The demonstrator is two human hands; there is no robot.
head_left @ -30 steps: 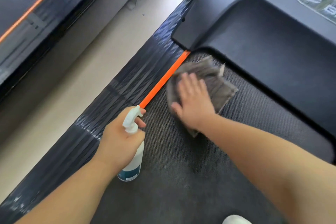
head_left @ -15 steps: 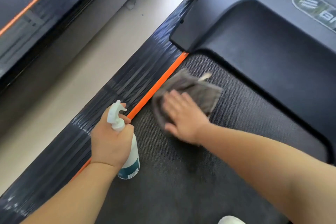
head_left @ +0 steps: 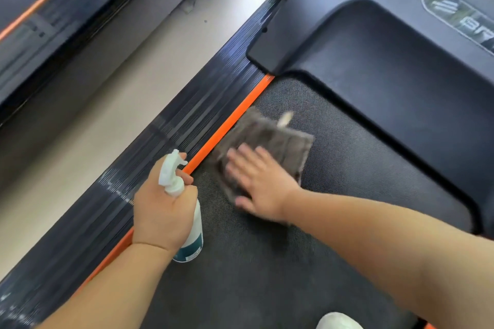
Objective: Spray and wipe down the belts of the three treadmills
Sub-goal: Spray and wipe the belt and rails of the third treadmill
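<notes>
1. My right hand [head_left: 260,184] lies flat on the grey cloth [head_left: 278,141], fingers spread and straight. It presses down and does not pinch. The hand is blurred, so I judge it to be mid-wipe.
2. The cloth sits on the black belt [head_left: 267,275] just beside the orange strip [head_left: 230,123]. Its near corner almost touches that strip, and a small pale tag sticks out of its far edge.
3. My left hand [head_left: 163,211] is curled round the neck of the spray bottle [head_left: 193,240], one finger by the white trigger. The bottle leans over the belt, close to the orange strip, nozzle pointing away from me. I cannot tell whether its base touches the belt.
4. The cloth looks soft, limp and light. It will bunch or fold if I drag it by an edge, so a flat palm over its middle is the hold to use.
5. The belt looks finely textured and grippy. I expect drag on the cloth, so the pressure should be steady and the strokes run alongside the orange strip.
6. The bottle looks like light, smooth plastic. The neck under the trigger is the safe place to hold it, since wet fingers could slip on the body.
7. Beyond the orange strip lies the ribbed side rail [head_left: 160,141], and at the strip's far end the motor cover [head_left: 387,75]. A second treadmill [head_left: 53,21] stands well apart across the floor, so I judge more belts remain.
</notes>
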